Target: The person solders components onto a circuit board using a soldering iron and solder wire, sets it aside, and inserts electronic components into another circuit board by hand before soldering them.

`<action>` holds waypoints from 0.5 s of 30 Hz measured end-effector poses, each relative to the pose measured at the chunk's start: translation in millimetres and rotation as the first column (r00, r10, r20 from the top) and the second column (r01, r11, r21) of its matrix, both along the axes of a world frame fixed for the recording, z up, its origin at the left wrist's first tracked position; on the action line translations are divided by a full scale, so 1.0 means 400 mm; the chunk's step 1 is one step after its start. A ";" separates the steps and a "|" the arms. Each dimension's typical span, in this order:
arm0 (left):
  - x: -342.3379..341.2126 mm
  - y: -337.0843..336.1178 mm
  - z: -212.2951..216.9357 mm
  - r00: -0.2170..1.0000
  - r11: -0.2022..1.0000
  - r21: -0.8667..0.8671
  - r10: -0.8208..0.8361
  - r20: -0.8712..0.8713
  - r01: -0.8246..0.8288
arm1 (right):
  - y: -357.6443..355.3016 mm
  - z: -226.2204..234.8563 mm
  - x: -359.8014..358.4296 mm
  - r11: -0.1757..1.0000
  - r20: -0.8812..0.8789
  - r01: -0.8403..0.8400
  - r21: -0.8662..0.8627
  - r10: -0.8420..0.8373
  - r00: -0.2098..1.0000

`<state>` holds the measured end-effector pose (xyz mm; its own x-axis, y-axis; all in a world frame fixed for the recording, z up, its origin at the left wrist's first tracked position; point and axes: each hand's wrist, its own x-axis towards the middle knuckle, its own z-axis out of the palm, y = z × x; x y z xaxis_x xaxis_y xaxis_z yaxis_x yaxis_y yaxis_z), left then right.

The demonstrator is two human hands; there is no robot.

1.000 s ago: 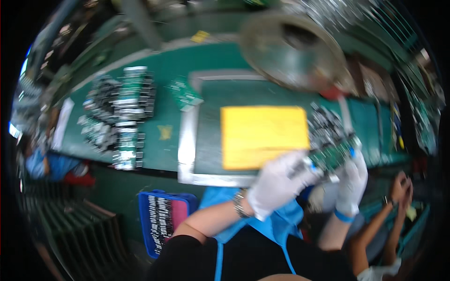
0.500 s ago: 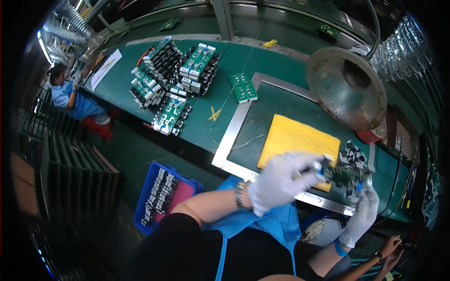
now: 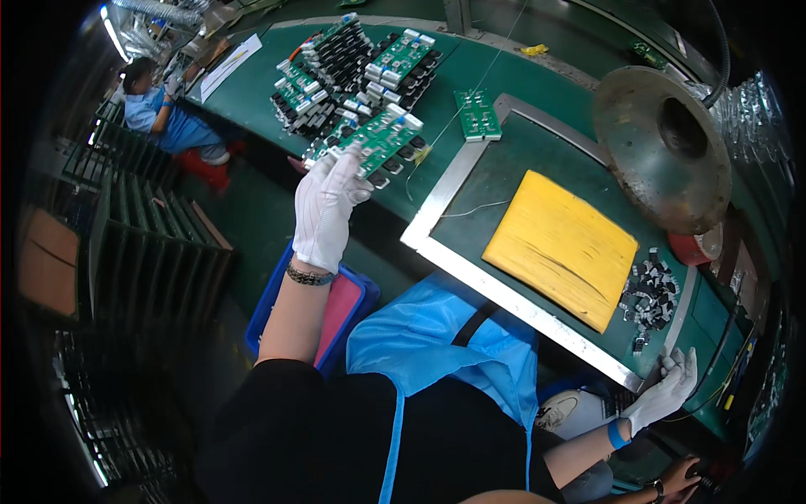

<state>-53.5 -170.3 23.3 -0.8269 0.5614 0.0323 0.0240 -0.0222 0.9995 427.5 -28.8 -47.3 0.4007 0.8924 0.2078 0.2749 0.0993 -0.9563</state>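
Note:
My gloved left hand [image 3: 326, 210] reaches forward and left, closed on the near edge of a green circuit board [image 3: 390, 139] with white connectors and black parts along its side. That board is above or against the front of the stacked circuit boards [image 3: 403, 59]; whether it rests on them I cannot tell. At the table's front right edge, my gloved right hand [image 3: 666, 388] is open with loosely bent fingers and holds nothing. It is nearest to a loose pile of small black components [image 3: 653, 290].
A yellow pad [image 3: 562, 248] lies inside a metal frame [image 3: 512, 298] on the green table. One board [image 3: 478, 116] lies by its far corner. A metal lamp shade [image 3: 663, 151] hangs at right. A blue bin [image 3: 365, 311] is below my left arm. Another person [image 3: 155, 109] sits far left.
My left hand has swung left from over the yellow pad to the stacks, carrying the circuit board. My right hand has let go of it and dropped to the table edge. The view has shifted.

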 end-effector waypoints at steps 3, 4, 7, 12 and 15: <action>-0.023 -0.044 -0.028 0.994 0.995 -0.013 0.102 -0.034 -0.102 | -0.002 0.009 -0.012 1.000 0.046 -0.013 0.000 0.013 0.999; -0.037 -0.055 -0.030 0.989 0.991 -0.015 0.135 -0.054 -0.136 | -0.004 0.005 -0.014 1.000 0.046 -0.022 -0.004 0.022 0.999; -0.090 -0.040 -0.028 0.956 0.947 -0.188 0.227 -0.185 -0.261 | -0.001 0.002 -0.002 1.000 0.036 -0.028 0.011 0.027 0.999; -0.160 -0.065 -0.035 0.928 0.875 -0.426 0.066 -0.368 -0.231 | -0.013 -0.013 0.005 0.999 0.051 -0.039 0.032 0.037 0.998; -0.163 -0.074 -0.045 0.834 0.745 -0.513 0.106 -0.541 -0.427 | -0.006 -0.020 0.006 0.999 0.031 -0.042 0.034 0.041 0.999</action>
